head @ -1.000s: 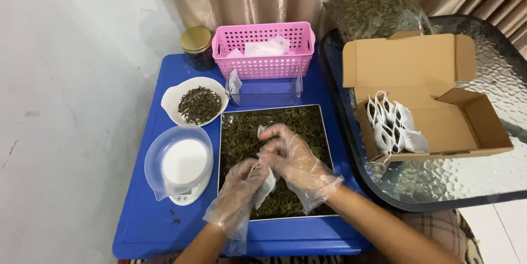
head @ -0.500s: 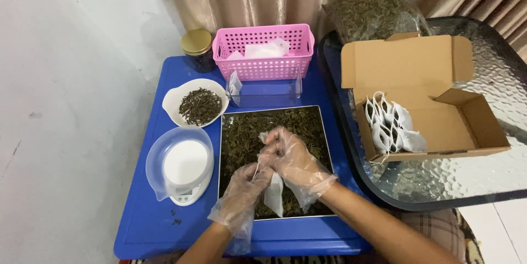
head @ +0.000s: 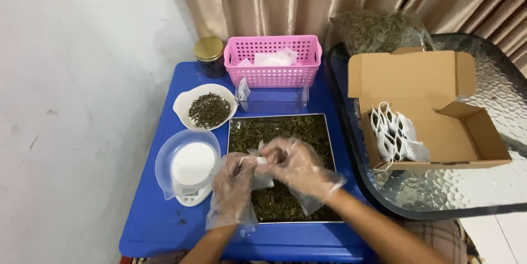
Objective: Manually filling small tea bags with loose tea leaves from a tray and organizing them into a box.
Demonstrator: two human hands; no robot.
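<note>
Here my two gloved hands are meeting at lower centre of the frame: the fingers of my left hand and my right hand are pinching together on one small white sachet, which is hanging over the near half of the tray of dried leaves. Half a second ago the sachet was dangling lower between the hands; now it is sitting bunched up at the fingertips, and both hands are riding a little higher over the tray.

Moving outward, I am counting one kitchen scale under a clear bowl at left, one white bowl of dark leaves above it, one gold-lidded jar, one pink basket, and one cardboard box at right holding several filled sachets, too bunched to count.
</note>
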